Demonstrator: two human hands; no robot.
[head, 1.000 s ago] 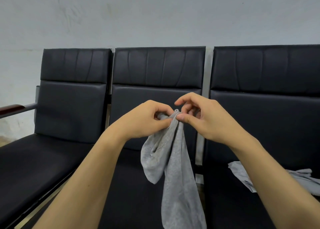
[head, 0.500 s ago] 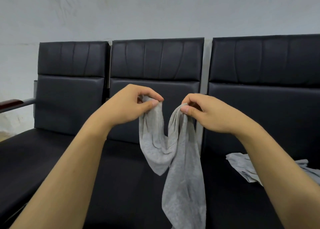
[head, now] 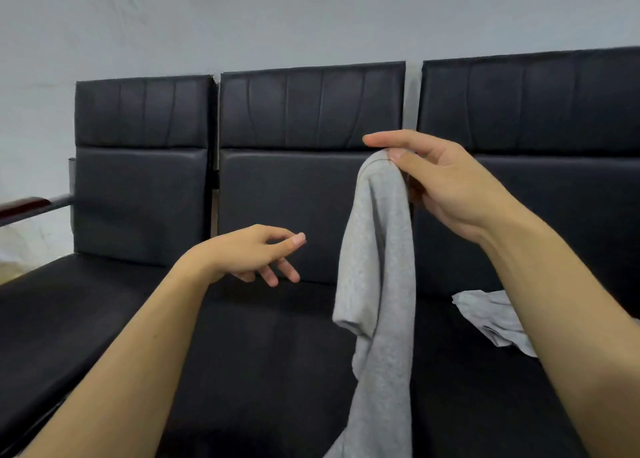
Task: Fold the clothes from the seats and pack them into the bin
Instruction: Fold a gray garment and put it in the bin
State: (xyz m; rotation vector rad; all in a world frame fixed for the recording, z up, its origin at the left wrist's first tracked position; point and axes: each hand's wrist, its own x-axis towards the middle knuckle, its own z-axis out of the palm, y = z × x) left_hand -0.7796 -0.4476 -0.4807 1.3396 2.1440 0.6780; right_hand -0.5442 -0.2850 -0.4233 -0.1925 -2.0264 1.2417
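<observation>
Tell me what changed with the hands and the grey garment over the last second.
The left hand let go of the grey garment and dropped away to the left, now open. The right hand kept its pinch and lifted the garment. The other grey cloth stayed on the right seat.

The left hand (head: 252, 253) no longer holds the grey garment (head: 379, 284) and now hangs lower, apart from it, fingers loose; the right hand (head: 440, 184) alone pinches the cloth's top edge, raised higher, so the garment drapes in one bunch
</observation>
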